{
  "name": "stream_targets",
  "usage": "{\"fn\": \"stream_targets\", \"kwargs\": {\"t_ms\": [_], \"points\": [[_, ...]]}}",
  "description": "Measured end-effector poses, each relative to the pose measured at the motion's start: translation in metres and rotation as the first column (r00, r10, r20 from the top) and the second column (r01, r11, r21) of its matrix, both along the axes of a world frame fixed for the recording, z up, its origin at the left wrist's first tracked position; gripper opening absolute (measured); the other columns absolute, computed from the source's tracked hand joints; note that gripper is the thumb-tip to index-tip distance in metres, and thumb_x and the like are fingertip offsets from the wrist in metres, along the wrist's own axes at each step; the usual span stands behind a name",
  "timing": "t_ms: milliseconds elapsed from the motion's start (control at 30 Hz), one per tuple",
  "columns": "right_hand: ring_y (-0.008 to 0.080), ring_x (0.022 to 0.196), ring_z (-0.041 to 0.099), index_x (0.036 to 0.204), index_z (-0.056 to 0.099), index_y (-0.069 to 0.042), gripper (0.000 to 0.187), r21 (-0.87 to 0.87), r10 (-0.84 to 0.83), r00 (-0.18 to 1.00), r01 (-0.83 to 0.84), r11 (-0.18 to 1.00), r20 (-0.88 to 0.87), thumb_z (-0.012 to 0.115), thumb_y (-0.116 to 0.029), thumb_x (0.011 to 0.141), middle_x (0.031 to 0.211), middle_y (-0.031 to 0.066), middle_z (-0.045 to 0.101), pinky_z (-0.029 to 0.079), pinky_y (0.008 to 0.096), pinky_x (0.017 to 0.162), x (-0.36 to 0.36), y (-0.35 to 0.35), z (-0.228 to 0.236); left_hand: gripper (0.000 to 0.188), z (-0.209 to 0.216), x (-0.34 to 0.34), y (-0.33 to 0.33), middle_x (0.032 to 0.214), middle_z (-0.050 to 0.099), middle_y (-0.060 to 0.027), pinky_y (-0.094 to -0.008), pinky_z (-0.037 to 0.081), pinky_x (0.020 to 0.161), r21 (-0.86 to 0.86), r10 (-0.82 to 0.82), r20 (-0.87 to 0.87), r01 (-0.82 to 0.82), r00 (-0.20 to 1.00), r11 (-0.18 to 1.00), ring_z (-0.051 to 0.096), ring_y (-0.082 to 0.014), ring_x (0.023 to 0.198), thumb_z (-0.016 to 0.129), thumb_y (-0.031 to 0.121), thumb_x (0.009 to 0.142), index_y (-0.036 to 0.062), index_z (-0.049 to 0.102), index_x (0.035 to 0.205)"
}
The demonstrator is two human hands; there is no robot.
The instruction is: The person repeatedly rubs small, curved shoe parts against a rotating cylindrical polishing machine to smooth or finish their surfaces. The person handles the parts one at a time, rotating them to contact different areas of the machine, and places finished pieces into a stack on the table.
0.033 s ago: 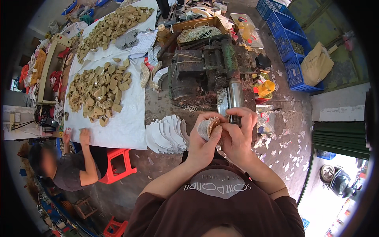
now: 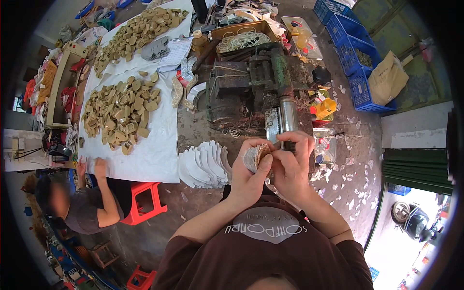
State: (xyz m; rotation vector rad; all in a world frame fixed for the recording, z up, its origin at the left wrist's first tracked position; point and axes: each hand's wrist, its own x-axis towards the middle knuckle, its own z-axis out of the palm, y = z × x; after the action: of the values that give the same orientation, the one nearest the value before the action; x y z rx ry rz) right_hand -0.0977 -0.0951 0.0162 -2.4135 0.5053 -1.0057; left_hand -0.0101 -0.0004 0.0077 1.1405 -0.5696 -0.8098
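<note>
My left hand [image 2: 249, 171] is closed round a small rounded piece [image 2: 252, 158] with a grey, glittery side and a rough tan face. Its thumb presses on the tan face. My right hand [image 2: 291, 166] is closed too, its thumb and fingertips pinching at the piece's right edge; exactly what lies between them is hidden. Both hands are together at the front of a greasy machine [image 2: 232, 92], close to its shiny metal cylinder [image 2: 288, 116]. Left of them stand several white curved sheets [image 2: 203, 164] in a fanned row.
Piles of tan blocks [image 2: 121, 111] lie on a white sheet [image 2: 150, 162] to the left. A co-worker's hand [image 2: 100, 168] is at that sheet's near edge, by a red stool [image 2: 145, 203]. Blue crates [image 2: 357, 79] stand at the far right. Scraps [image 2: 345, 186] litter the floor.
The rounded piece has turned slightly in my fingers, showing a little less of its tan face. The co-worker's hand has shifted a bit to the left.
</note>
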Motion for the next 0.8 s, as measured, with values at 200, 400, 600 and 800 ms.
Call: {"fn": "stream_targets", "kwargs": {"t_ms": [200, 400, 600, 800], "points": [[0.0298, 0.076, 0.056, 0.084, 0.058, -0.005, 0.011, 0.375, -0.126, 0.989, 0.147, 0.915, -0.081, 0.062, 0.002, 0.076, 0.075, 0.0104, 0.06, 0.041, 0.0394, 0.077, -0.037, -0.058, 0.005, 0.024, -0.015, 0.032, 0.01, 0.084, 0.055, -0.0033, -0.0274, 0.043, 0.069, 0.366, -0.017, 0.314, -0.104, 0.949, 0.925, 0.049, -0.0115, 0.076, 0.061, 0.012, 0.089, 0.0031, 0.048, 0.109], [0.029, 0.075, 0.058, 0.09, 0.058, -0.007, 0.006, 0.362, 0.098, 0.781, 0.171, 0.917, -0.616, 0.057, -0.011, 0.086, 0.076, 0.0106, 0.063, 0.037, 0.038, 0.082, -0.075, -0.107, -0.004, 0.049, -0.032, 0.026, 0.009, 0.112, 0.05, -0.0168, -0.037, 0.045, 0.086, 0.289, -0.282, 0.684, 0.105, 0.672, 0.952, 0.055, -0.03, 0.097, 0.063, -0.003, 0.078, 0.0049, 0.047, 0.123], [0.0258, 0.08, 0.057, 0.09, 0.059, -0.008, 0.009, 0.039, -0.047, 0.887, 0.073, 0.997, -0.459, 0.062, -0.006, 0.082, 0.083, 0.0063, 0.06, 0.033, 0.0375, 0.083, -0.05, -0.072, -0.02, 0.052, -0.037, 0.002, -0.001, 0.124, 0.042, -0.0172, -0.0397, 0.04, 0.097, 0.421, -0.405, 0.488, 0.198, 0.774, 0.885, 0.049, -0.0359, 0.113, 0.063, -0.007, 0.074, 0.0038, 0.048, 0.124], [0.0209, 0.076, 0.057, 0.093, 0.061, -0.007, 0.013, 0.239, -0.029, 0.936, 0.12, 0.964, -0.35, 0.066, -0.009, 0.081, 0.084, 0.0038, 0.058, 0.033, 0.0348, 0.083, -0.052, -0.079, -0.021, 0.043, -0.043, 0.054, 0.044, 0.122, 0.046, -0.0175, -0.0386, 0.041, 0.096, 0.369, -0.188, 0.653, -0.091, 0.734, 0.925, 0.05, -0.0358, 0.112, 0.063, -0.007, 0.073, 0.002, 0.051, 0.113]]}}
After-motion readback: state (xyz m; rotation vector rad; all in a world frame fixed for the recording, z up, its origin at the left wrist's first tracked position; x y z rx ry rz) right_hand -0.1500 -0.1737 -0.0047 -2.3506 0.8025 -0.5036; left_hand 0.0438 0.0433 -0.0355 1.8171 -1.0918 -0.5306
